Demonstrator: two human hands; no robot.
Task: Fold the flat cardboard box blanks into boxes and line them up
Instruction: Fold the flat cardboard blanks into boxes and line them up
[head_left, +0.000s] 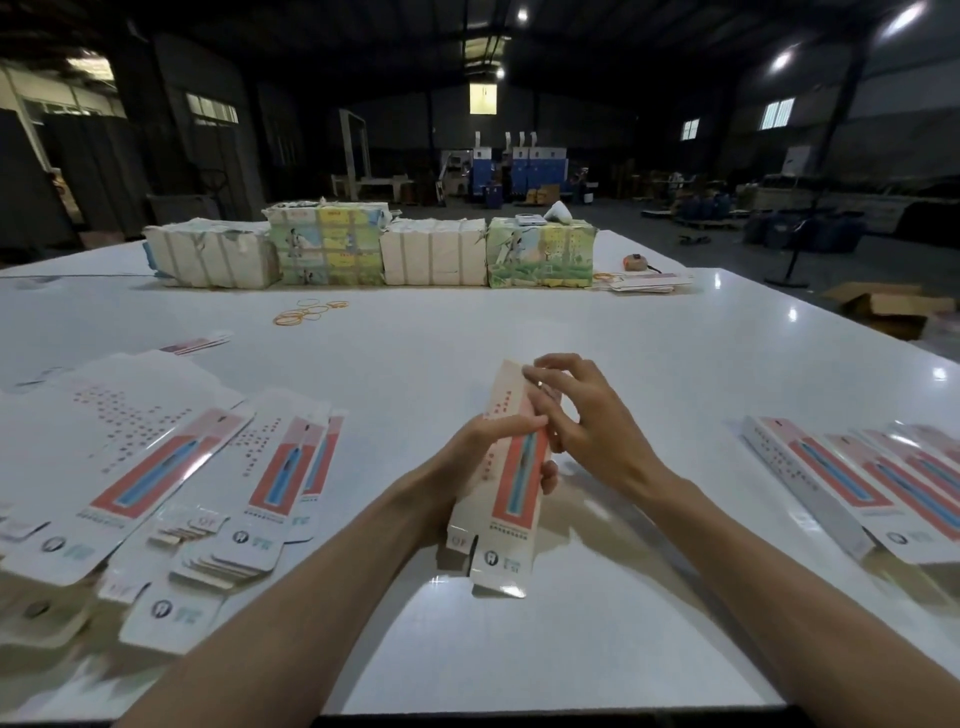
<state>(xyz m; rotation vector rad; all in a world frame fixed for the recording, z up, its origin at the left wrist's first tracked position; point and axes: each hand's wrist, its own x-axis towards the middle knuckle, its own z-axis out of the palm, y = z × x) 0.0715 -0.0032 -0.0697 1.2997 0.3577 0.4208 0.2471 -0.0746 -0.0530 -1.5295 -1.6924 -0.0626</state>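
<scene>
The left hand (491, 441) grips a partly folded box (511, 483) around its middle, with fingers curled across the printed front and a fingertip showing at the box's right edge. The box is held above the white table (519, 322), tilted with its top end away from the person and its bottom flaps hanging open near the left wrist. Its front carries a red panel with a blue strip. The right hand (589, 415) is at the upper part of the box with bent fingers, and the index fingertip touches the top edge. Whether this hand pinches the cardboard or only presses on it cannot be told. To the left of the left hand lies a loose spread of flat blanks (171, 467) with the same print, overlapping one another and fanned at the near edge. To the right of the right hand, well apart from it, folded boxes (852, 483) lie side by side in a slanted row. Beyond both hands, yellow rubber bands (306, 312) are scattered on the table. Farther still, 4 wrapped bundles (374, 247) stand in a line across the far side, 2 plain white and 2 with coloured pictures. A few more blanks (649, 283) lie just beside the right end of that line, with a small orange object (635, 261) behind them. An open brown carton (883, 306) sits on the floor past the table's right edge.
</scene>
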